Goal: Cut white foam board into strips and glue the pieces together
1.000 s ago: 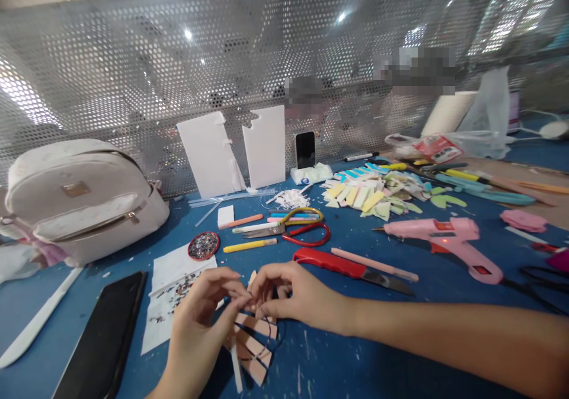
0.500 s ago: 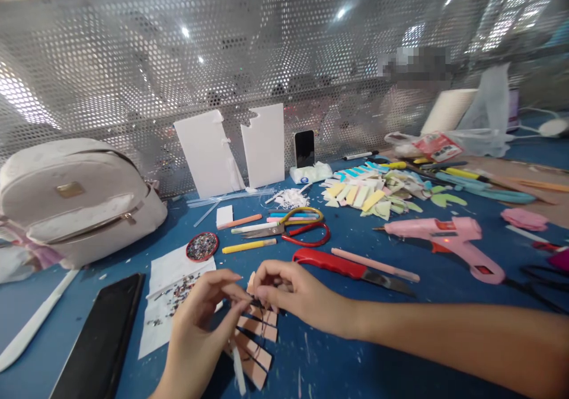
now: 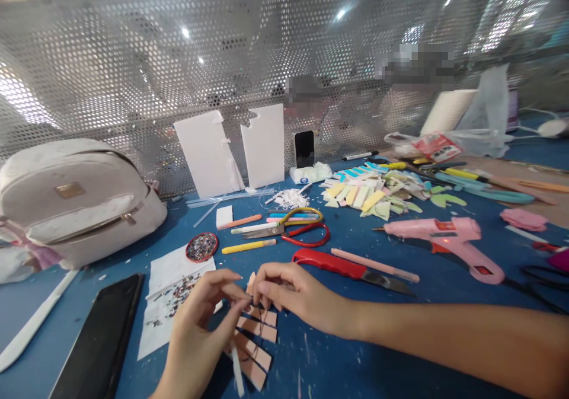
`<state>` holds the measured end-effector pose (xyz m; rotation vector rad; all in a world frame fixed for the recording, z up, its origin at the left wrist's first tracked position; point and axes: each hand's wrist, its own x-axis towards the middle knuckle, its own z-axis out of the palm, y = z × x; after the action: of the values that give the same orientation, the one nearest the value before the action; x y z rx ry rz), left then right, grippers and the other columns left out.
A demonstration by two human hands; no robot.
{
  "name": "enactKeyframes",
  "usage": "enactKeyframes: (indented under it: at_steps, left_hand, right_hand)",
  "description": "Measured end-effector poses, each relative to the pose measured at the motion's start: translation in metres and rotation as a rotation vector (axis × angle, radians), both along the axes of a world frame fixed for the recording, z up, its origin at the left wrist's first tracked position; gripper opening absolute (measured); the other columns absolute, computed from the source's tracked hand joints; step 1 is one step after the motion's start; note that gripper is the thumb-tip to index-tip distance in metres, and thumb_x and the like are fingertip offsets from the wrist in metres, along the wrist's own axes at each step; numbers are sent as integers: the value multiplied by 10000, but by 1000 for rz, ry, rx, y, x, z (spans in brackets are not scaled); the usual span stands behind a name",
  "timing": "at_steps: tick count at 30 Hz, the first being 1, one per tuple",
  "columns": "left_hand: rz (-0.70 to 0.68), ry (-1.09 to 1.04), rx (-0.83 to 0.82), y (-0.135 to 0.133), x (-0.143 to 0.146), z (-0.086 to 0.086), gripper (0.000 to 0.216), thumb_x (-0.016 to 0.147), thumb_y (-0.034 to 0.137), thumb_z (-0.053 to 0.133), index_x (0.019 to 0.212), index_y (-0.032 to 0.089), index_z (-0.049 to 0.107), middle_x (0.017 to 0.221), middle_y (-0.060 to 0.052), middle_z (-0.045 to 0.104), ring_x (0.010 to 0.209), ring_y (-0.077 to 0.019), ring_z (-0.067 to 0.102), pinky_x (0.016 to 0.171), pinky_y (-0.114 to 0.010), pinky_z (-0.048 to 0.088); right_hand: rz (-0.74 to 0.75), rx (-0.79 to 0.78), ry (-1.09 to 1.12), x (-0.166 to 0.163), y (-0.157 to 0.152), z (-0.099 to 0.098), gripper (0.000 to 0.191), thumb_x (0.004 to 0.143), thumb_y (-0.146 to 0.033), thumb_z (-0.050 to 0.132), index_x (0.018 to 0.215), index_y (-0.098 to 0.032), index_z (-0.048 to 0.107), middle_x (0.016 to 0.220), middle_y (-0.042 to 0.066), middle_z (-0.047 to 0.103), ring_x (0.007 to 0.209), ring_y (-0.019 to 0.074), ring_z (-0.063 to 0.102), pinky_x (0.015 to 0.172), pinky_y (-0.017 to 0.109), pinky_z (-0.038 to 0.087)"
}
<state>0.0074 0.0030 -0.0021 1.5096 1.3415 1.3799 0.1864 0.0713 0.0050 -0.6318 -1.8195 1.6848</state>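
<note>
My left hand (image 3: 202, 322) is closed in a pinch, thumb and forefinger meeting over a row of flat peach-coloured pieces (image 3: 255, 357) with dark lines across them. Right beside it, the curled fingers of my right hand (image 3: 296, 295) come together over the top of the same row. Whatever small thing lies between the fingertips is too hidden to name. A thin whitish strip (image 3: 237, 369) sticks out below my left hand. Left of that hand, a white paper sheet (image 3: 155, 316) carries scattered small glittery bits, and a red-rimmed round dish (image 3: 202, 246) full of such bits stands at its top.
Beyond my hands lie red-and-yellow scissors (image 3: 306, 233), a red-handled knife (image 3: 333, 262), and several markers. A pink glue gun (image 3: 440, 236) rests at the right. At the left are a dark phone (image 3: 102, 334) and a cream backpack (image 3: 84, 209). Paper scraps (image 3: 373, 191) are heaped behind.
My right hand's fingers have shifted slightly and curl lower over the peach pieces. My left hand stays almost in place. Objects on the table have not moved.
</note>
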Motion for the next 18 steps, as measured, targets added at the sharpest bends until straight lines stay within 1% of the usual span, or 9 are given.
enactKeyframes:
  at_steps: [5,8,12,18]
  left_hand:
    - [5,-9,-2,0,0,-1,192,859,180,616,1037,238,573,775,34,703,778,-117,673,767,-208,528]
    - [9,-8,2,0,0,-2,190,853,178,620,1028,240,579,768,34,701,765,-116,672,752,-203,529]
    - [13,-4,9,0,-1,-2,186,854,189,624,1026,244,580,762,37,700,750,-113,672,739,-198,531]
    - [6,23,10,1,-3,-3,189,856,198,625,1039,221,581,767,10,700,741,-150,682,706,-246,555]
  right_hand:
    - [8,-9,-2,1,0,1,205,946,-324,524,852,-163,610,821,16,579,770,136,548,737,273,436]
    - [8,-8,-5,0,1,0,186,937,-316,543,859,-161,611,833,17,581,798,144,556,751,278,436]
    - [10,19,-44,1,1,2,184,913,-334,586,849,-163,610,801,7,581,756,140,540,688,267,410]
    - [16,41,-47,2,1,4,202,863,-363,668,833,-167,629,793,-5,598,715,119,511,624,238,368]
